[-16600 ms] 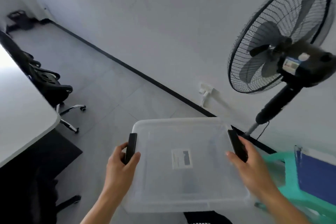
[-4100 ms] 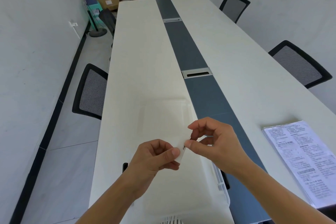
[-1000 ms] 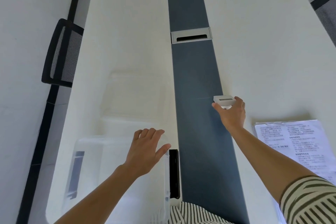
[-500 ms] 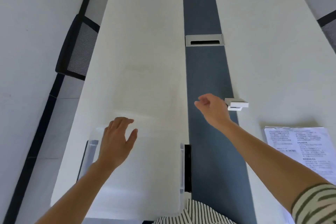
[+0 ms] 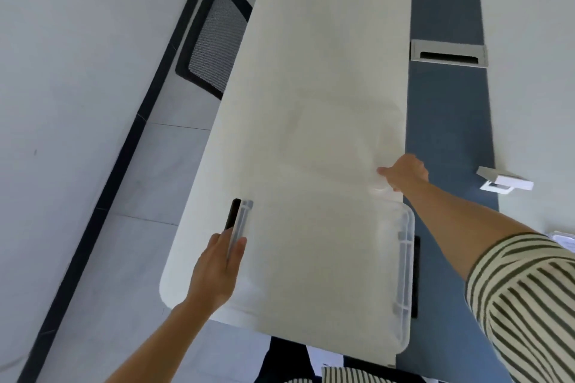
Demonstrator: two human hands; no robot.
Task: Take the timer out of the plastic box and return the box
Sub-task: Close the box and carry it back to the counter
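Note:
The clear plastic box (image 5: 404,261) stands open at the near end of the white table (image 5: 326,25). My left hand (image 5: 219,267) grips its left rim at the black latch (image 5: 233,214). The box's transparent lid (image 5: 342,134) lies flat on the table just beyond the box and is hard to make out. My right hand (image 5: 404,172) is closed on the lid's near right corner. The small white timer (image 5: 505,183) sits on the table to the right of my right hand, apart from both hands.
A black mesh chair (image 5: 217,40) stands on the floor left of the table. A metal cable slot (image 5: 448,54) is set in the blue centre strip (image 5: 448,134). Printed papers (image 5: 564,238) lie at the far right edge.
My right hand has left the timer on the table and moved left to the lid's corner. My left hand has moved to the box's left rim and closed on it.

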